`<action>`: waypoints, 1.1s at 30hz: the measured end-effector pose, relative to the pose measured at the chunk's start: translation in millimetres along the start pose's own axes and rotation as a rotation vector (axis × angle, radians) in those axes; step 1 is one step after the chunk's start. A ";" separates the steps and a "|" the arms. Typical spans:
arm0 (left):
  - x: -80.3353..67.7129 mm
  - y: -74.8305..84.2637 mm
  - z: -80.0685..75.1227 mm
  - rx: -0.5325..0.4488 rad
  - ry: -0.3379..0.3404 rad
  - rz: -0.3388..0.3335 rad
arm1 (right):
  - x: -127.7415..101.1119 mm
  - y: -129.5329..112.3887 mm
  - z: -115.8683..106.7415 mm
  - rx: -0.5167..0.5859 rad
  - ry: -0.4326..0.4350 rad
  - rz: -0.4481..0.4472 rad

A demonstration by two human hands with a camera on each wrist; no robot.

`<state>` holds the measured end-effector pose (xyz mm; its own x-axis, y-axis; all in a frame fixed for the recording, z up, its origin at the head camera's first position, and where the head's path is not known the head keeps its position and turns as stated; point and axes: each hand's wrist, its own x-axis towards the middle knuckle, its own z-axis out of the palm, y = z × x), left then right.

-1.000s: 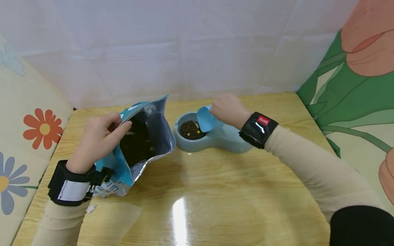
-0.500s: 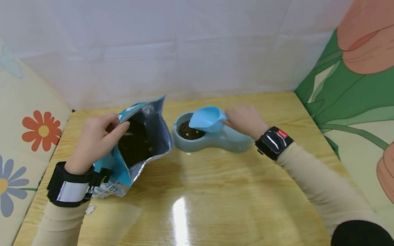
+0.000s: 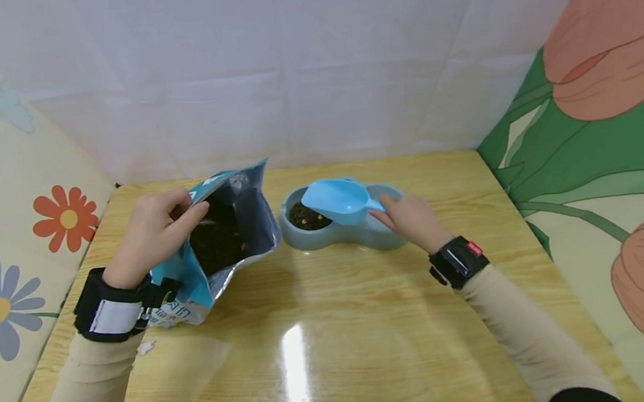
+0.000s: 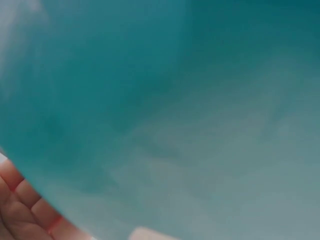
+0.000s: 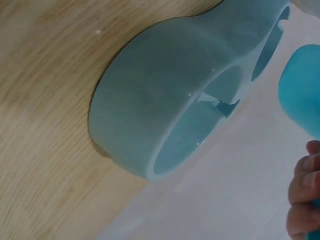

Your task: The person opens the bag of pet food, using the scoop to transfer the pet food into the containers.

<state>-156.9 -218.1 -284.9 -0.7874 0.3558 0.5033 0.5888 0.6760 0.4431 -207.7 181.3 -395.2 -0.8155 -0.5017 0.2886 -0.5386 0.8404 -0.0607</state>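
Note:
My left hand (image 3: 153, 233) grips the near-left edge of a blue bag (image 3: 186, 275), thumb over the rim. The bag's silver-lined mouth gapes to the right, with dark pellets (image 3: 217, 237) inside. In the left wrist view the blurred bag (image 4: 165, 100) fills most of the frame. My right hand (image 3: 417, 221) holds a light blue scoop (image 3: 339, 200) by its handle, over a double pet bowl (image 3: 369, 235). No pellets show in the scoop. Brown pellets with yellow bits of pet food (image 3: 307, 218) lie in the bowl's left compartment; the scoop partly covers the bowl.
The wooden table (image 3: 347, 341) carries the bag and the bowl. A small white scrap (image 3: 146, 348) lies near the left wrist. A white sheet (image 3: 280, 69) hangs behind the table, and flower-patterned panels (image 3: 617, 185) flank it.
The scoop has turned from tipped steeply into the left compartment to lying bowl-up above it. My right hand has drawn back rightward and nearer. My left hand and the bag have hardly moved.

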 end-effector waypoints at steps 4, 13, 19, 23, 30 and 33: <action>-0.2 -0.4 -0.5 -0.003 -0.006 -0.009 | -10.2 1.6 -3.7 0.025 0.027 0.000; 0.4 -1.6 0.6 -0.004 -0.001 0.002 | -33.5 4.1 -23.4 0.059 0.047 0.025; -0.4 -3.0 1.6 -0.018 -0.001 0.006 | -44.4 1.5 -37.6 0.053 0.118 -0.027; -1.3 -3.4 2.1 -0.015 -0.005 0.009 | -50.6 -3.4 -48.1 0.040 0.166 -0.070; -1.4 -2.8 1.3 -0.014 -0.003 0.008 | -53.3 -15.3 -64.5 0.028 0.210 -0.147; -1.4 -3.1 1.2 -0.011 -0.001 0.012 | -53.1 -20.1 -69.9 0.016 0.231 -0.180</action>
<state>-157.8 -219.9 -287.9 -0.7802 0.3649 0.5080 0.6005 0.6641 0.4453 -138.7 205.3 -342.5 -0.6375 -0.5810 0.5060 -0.6752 0.7376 -0.0037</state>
